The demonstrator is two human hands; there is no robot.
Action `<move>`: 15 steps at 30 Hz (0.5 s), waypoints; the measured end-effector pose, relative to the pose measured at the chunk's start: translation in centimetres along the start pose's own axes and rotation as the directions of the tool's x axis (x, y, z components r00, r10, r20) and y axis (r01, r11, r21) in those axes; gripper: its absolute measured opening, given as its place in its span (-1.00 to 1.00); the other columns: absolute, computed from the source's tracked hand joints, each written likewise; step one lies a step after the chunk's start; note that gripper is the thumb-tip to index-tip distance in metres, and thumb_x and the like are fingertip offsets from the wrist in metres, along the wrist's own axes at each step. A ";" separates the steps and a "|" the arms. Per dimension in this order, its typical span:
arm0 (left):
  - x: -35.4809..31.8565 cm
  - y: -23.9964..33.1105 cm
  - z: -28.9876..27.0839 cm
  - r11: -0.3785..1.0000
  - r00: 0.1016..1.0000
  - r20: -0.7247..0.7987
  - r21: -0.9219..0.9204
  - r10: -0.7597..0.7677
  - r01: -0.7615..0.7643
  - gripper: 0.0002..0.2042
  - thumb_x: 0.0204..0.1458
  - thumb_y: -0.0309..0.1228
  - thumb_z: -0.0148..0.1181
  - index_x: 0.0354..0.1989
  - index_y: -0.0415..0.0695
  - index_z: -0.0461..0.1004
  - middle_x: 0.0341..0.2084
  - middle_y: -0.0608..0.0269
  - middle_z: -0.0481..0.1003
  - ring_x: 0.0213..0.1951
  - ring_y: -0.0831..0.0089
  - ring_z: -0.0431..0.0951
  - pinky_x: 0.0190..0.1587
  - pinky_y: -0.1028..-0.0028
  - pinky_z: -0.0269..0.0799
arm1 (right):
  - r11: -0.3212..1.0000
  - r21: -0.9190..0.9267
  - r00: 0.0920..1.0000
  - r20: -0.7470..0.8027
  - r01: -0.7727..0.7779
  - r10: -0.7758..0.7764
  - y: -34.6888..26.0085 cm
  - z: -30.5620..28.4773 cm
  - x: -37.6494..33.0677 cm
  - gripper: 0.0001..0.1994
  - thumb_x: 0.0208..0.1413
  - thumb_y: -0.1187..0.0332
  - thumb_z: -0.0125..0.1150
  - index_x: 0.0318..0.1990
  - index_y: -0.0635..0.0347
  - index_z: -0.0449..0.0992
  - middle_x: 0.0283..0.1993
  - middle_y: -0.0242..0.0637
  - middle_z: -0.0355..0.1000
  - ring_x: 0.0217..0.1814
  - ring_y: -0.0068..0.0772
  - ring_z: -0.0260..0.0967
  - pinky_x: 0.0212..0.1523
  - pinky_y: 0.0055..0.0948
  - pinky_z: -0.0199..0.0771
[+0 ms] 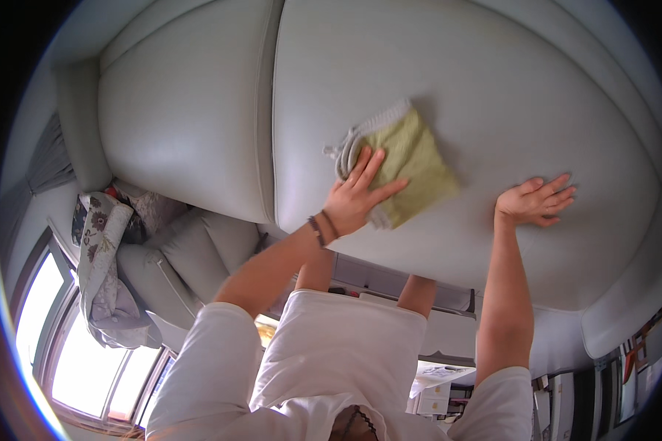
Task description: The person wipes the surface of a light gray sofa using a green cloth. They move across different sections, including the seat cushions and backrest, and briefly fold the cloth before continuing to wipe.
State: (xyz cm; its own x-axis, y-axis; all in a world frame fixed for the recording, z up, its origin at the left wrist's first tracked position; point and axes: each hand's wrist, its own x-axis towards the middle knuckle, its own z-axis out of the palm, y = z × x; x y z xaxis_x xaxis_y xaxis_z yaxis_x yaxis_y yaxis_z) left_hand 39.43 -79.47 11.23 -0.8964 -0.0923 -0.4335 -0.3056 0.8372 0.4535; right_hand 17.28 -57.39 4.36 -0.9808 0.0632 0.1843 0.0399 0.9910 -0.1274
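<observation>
A yellow-green cloth (415, 169) with a light grey edge and a grey cord loop lies on the pale grey sofa seat (331, 66). My left hand (357, 192) rests on the cloth's near left part, its fingers spread and pressed flat over the fabric and edge. Two dark bands circle that wrist. Off to the right, my right hand (535, 201) leans on the bare seat surface with fingers stretched apart; nothing is in it.
A seam divides the wide seat from the left sofa section (184, 103). A floral blanket (99, 272) hangs over more grey seating at the left, near bright windows (88, 367). Shelves with various items (640, 345) stand at the lower right.
</observation>
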 end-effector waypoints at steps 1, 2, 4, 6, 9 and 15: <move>-1.9 -2.1 0.4 0.994 0.995 0.044 0.050 0.094 -0.096 -0.26 -0.26 -0.56 0.15 0.18 0.47 0.29 0.36 0.05 -0.11 0.35 0.07 -0.02 0.18 0.20 0.23 | 1.000 0.003 1.000 -0.014 0.005 -0.005 0.2 0.1 0.0 -0.44 0.23 0.02 -0.42 0.35 -0.01 0.05 0.45 -0.17 -0.20 0.49 -0.11 -0.35 0.24 0.32 -0.42; -4.0 -4.5 0.8 0.976 0.978 0.092 0.097 0.187 -0.196 -0.26 -0.26 -0.57 0.14 0.17 0.49 0.30 0.36 0.09 -0.09 0.35 0.11 -0.01 0.19 0.22 0.22 | 1.000 0.006 1.000 -0.030 0.008 -0.008 0.3 0.3 0.0 -0.44 0.24 0.01 -0.42 0.34 -0.01 0.06 0.45 -0.17 -0.18 0.49 -0.11 -0.34 0.24 0.32 -0.41; -6.4 -9.8 0.2 0.901 0.918 0.111 0.179 0.381 -0.396 -0.31 -0.23 -0.56 0.09 0.12 0.51 0.35 0.33 0.22 0.02 0.34 0.19 0.04 0.25 0.22 0.17 | 1.000 0.002 0.999 -0.031 0.007 -0.007 0.3 0.5 0.1 -0.43 0.24 -0.01 -0.43 0.34 -0.02 0.07 0.45 -0.17 -0.17 0.48 -0.10 -0.32 0.23 0.33 -0.40; -6.5 -15.4 -3.6 0.878 0.898 0.140 0.193 0.417 -0.438 -0.43 -0.14 -0.55 0.05 0.07 0.39 0.40 0.28 0.19 0.12 0.32 0.17 0.07 0.28 0.17 0.11 | 1.000 -0.006 0.999 -0.032 0.011 -0.012 0.4 0.4 -0.1 -0.43 0.24 -0.02 -0.43 0.34 -0.04 0.08 0.44 -0.18 -0.16 0.48 -0.10 -0.31 0.23 0.33 -0.39; -2.3 -19.4 -11.2 0.806 0.945 0.149 0.571 -0.290 0.157 -0.51 -0.09 -0.53 0.01 0.09 0.15 0.37 0.25 0.04 0.15 0.27 0.12 0.16 0.14 0.15 0.30 | 1.000 -0.025 0.999 -0.047 0.009 -0.010 0.8 0.7 0.0 -0.43 0.23 -0.03 -0.42 0.34 -0.06 0.08 0.44 -0.19 -0.15 0.48 -0.11 -0.30 0.23 0.33 -0.39; 15.8 -31.8 -25.9 0.790 0.478 -0.631 -0.518 -0.611 0.326 -0.64 0.09 -0.24 -0.06 -0.04 -0.20 0.42 -0.13 -0.22 0.43 -0.03 -0.11 0.38 0.01 0.14 0.31 | 1.000 -0.017 0.998 -0.056 0.014 -0.015 1.1 1.2 -0.1 -0.43 0.22 -0.02 -0.42 0.34 -0.07 0.08 0.45 -0.22 -0.15 0.48 -0.16 -0.30 0.23 0.30 -0.38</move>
State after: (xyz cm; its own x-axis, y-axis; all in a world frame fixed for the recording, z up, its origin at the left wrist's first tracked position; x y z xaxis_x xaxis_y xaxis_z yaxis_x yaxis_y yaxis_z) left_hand 26.67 -121.45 10.10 -0.4441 -0.8959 0.0073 -0.7006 0.3523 0.6206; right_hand 17.16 -56.44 3.04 -0.9692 0.0545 0.2401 0.0290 0.9937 -0.1084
